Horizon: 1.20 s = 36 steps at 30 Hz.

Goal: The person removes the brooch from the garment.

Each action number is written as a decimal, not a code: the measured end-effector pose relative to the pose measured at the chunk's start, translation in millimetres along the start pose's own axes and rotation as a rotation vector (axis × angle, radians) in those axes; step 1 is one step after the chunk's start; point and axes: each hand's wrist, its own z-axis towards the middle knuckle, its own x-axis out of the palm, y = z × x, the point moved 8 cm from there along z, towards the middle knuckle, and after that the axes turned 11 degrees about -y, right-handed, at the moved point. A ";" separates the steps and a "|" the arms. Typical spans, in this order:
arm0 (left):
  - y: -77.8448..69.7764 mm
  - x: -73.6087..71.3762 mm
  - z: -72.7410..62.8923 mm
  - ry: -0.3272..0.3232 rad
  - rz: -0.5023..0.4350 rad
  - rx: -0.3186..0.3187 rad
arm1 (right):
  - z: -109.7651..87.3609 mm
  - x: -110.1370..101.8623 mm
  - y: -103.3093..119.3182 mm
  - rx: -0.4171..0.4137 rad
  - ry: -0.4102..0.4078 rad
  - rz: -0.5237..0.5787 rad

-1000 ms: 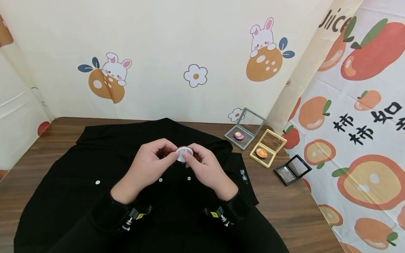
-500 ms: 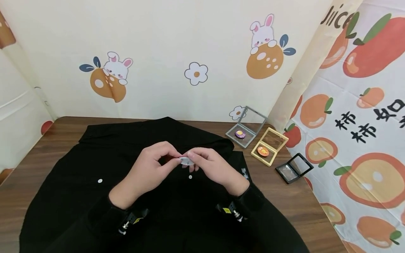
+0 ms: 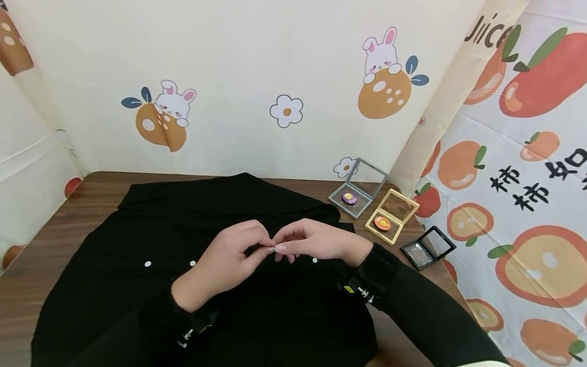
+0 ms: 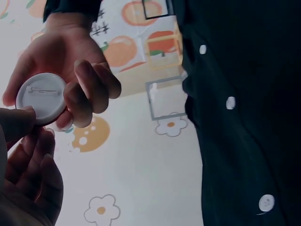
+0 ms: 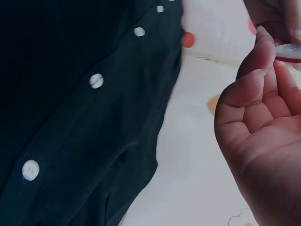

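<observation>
A round pin-back button badge (image 4: 41, 96) shows its white back and metal pin in the left wrist view. My left hand (image 3: 231, 255) pinches the badge at its edge, thumb on the back. Opposite it, my right hand (image 3: 316, 242) holds the other side with curled fingers. Seen edge-on in the right wrist view, the badge (image 5: 288, 52) has a red rim. From above, the fingers hide almost all of it. Beneath both hands lies a black shirt (image 3: 114, 306) with white buttons, spread on the table.
At the back right stand three open cases: a grey one (image 3: 343, 203) with a purple badge (image 3: 349, 198), a yellow one (image 3: 390, 239) with an orange badge (image 3: 382, 223), and a black one (image 3: 418, 255). The wooden table (image 3: 98, 196) meets printed cloth walls (image 3: 229, 117).
The badge has tipped from showing its pale back to nearly edge-on. My right hand has turned sideways, its forearm swinging out to the right; both hands sit slightly lower.
</observation>
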 end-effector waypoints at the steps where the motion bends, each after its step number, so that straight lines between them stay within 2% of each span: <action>1: 0.7 1.5 -1.5 0.012 0.002 0.001 | -0.7 1.0 -1.5 0.011 0.008 -0.004; 4: 4.3 6.5 -7.1 0.060 0.012 0.002 | -2.7 6.1 -7.2 0.056 0.020 -0.018; 7: 10.8 11.1 -13.8 0.125 0.049 -0.029 | -4.9 11.3 -18.4 0.112 -0.001 -0.038; 11: 31.6 15.4 -26.7 0.248 0.159 -0.150 | -11.7 12.6 -37.5 0.174 -0.084 -0.129; 14: 56.0 16.6 -39.3 0.359 0.276 -0.239 | -24.4 4.9 -51.3 0.182 -0.183 -0.305; 16: 72.8 15.4 -46.1 0.418 0.357 -0.267 | -36.8 -5.5 -58.5 0.170 -0.266 -0.476; 18: 86.7 12.2 -50.0 0.453 0.431 -0.269 | -51.7 -20.0 -64.3 0.158 -0.357 -0.643; 21: 102.9 6.1 -53.0 0.479 0.521 -0.269 | -76.9 -47.6 -73.3 0.173 -0.494 -0.801; 24: 115.3 1.6 -56.8 0.522 0.579 -0.300 | -104.4 -77.2 -85.3 0.229 -0.594 -0.844; 30: 138.1 3.8 -71.8 0.708 0.620 -0.467 | -168.5 -129.6 -113.4 0.398 -0.725 -0.944; 33: 143.9 4.8 -75.3 0.765 0.610 -0.528 | -192.4 -144.6 -127.3 0.485 -0.740 -0.961; 36: 145.6 5.8 -77.3 0.794 0.587 -0.571 | -209.5 -151.2 -139.4 0.571 -0.726 -0.953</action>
